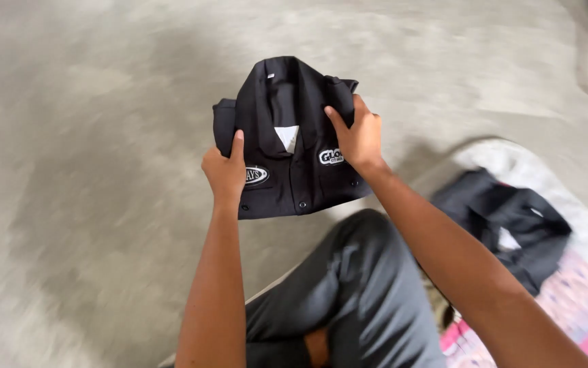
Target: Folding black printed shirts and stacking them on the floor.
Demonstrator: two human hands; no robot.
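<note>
Head view looks down on a person sitting on a grey concrete floor (89, 136), one knee in grey trousers (355, 286) drawn up in the lower middle of the picture. Both bare arms reach forward and hold up a folded black shirt (287, 109) above the floor, just ahead of the knee. The shirt faces the person, collar at the top, a white label showing inside the neck, two oval white-edged patches on the chest and a row of dark snaps along the lower front.

The left hand (224, 174) has its grip closed on the shirt's lower left edge, the thumb pressed flat and pointing up on the front of the fabric, the other fingers hidden behind it. The right hand (357, 140) has its grip closed on the right side of the shirt, higher up, with the thumb laid across the front near one patch and the fingers wrapped around the right edge toward the back. The two hands are apart, with the shirt's button line between them.

To the right, beside the person's right forearm, a second dark garment (505, 218) lies loosely crumpled on a cloth mat (580, 300) that is pale at the top and pink-patterned lower down. This garment is well apart from the held shirt and touched by neither hand.
</note>
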